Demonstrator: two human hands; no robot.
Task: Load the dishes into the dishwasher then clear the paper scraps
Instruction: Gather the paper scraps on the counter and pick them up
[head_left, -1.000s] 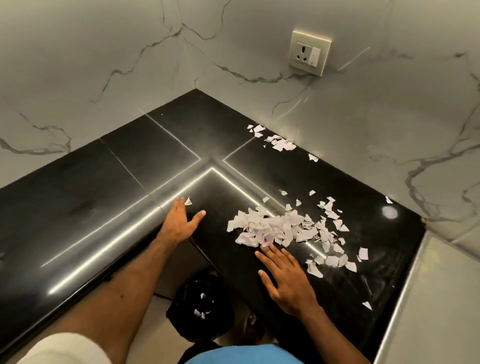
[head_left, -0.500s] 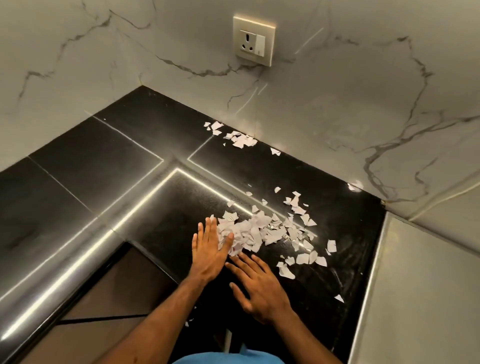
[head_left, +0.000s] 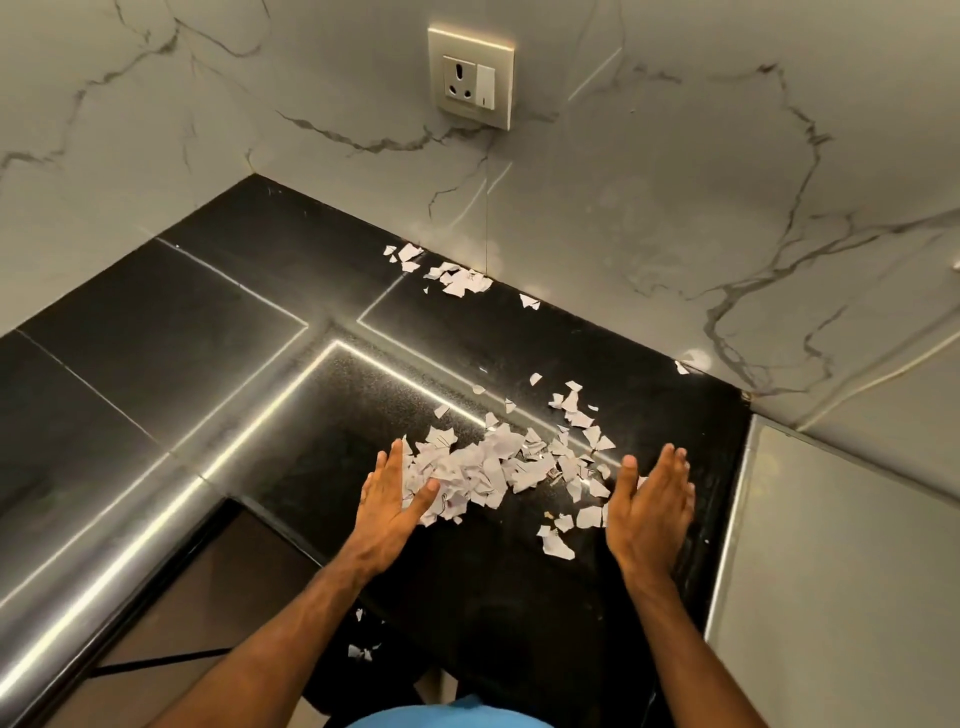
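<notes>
L hand (head_left: 387, 499): lying on the table, fingers straight & together, gripping nothing. Thumb is spreading out & touching the pile's 9 o'clock edge.
R hand (head_left: 652, 506): tilting on its outer edge at the pile's 3 o'clock, fingers straight, palm facing the pile, holding nothing. A few loose bits are lying just beside the palm.
Paper scraps (head_left: 488, 467): main pile sitting betw. the two hands on the table's near part, thinning out toward 1 o'clock. Single bits are trailing off at 5 o'clock, near the R wrist.
Far cluster (head_left: 457, 278): smaller bunch of scraps lying at 12 o'clock of the pile, right against the wall, well apart from both hands.
Table (head_left: 208, 322): glossy black top wrapping round a corner, light strips reflecting in it.
Wall (head_left: 675, 182): white marble w/ grey veins, rising behind the table.
Socket (head_left: 471, 78): sitting on the wall at 12 o'clock, above the far cluster.
Fallen bits (head_left: 361, 649): a few scraps showing below the table edge at 7 o'clock of the pile; can't tell what they're lying on.
Pale panel (head_left: 831, 571): butting against the table's 3 o'clock side.
</notes>
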